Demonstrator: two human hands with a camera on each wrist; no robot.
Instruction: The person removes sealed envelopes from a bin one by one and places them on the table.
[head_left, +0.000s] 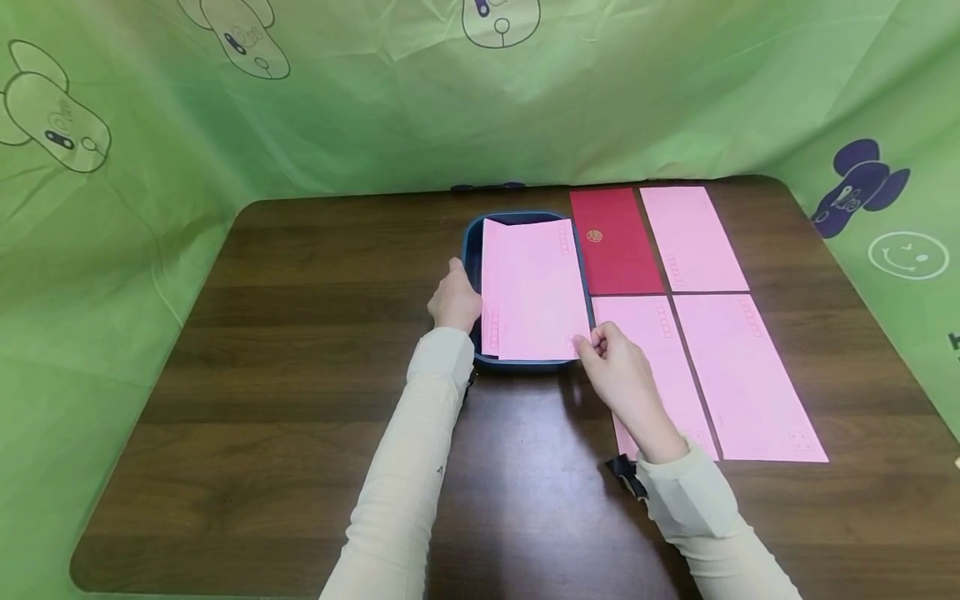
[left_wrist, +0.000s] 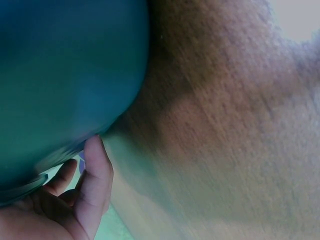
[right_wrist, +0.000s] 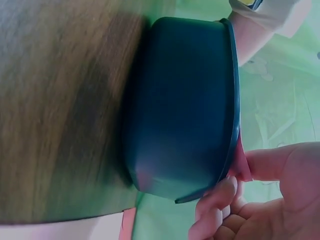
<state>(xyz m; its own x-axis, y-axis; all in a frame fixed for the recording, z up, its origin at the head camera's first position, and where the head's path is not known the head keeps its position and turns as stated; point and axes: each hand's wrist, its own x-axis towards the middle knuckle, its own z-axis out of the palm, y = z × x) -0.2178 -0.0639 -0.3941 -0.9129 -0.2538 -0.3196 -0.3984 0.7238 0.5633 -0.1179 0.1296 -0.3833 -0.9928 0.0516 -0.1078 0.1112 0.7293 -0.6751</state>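
Note:
A dark blue plastic bin (head_left: 525, 365) stands at mid-table, with pink envelopes (head_left: 536, 292) lying across its top, the uppermost overlapping another at the left. My left hand (head_left: 454, 298) holds the bin's left rim; in the left wrist view, fingers (left_wrist: 97, 175) touch its outer wall. At the front right corner, my right hand (head_left: 618, 367) pinches the top pink envelope between thumb and fingers. The right wrist view shows that envelope's pink edge (right_wrist: 241, 162) bent at the bin's rim. What lies deeper in the bin is hidden under the envelopes.
Right of the bin, a red envelope (head_left: 618, 250) with a gold emblem lies beside a pink envelope (head_left: 693, 237). Nearer me are two more pink envelopes, one partly under my right forearm (head_left: 720, 525). Green printed cloth (head_left: 360, 117) hangs behind the wooden table (head_left: 285, 400).

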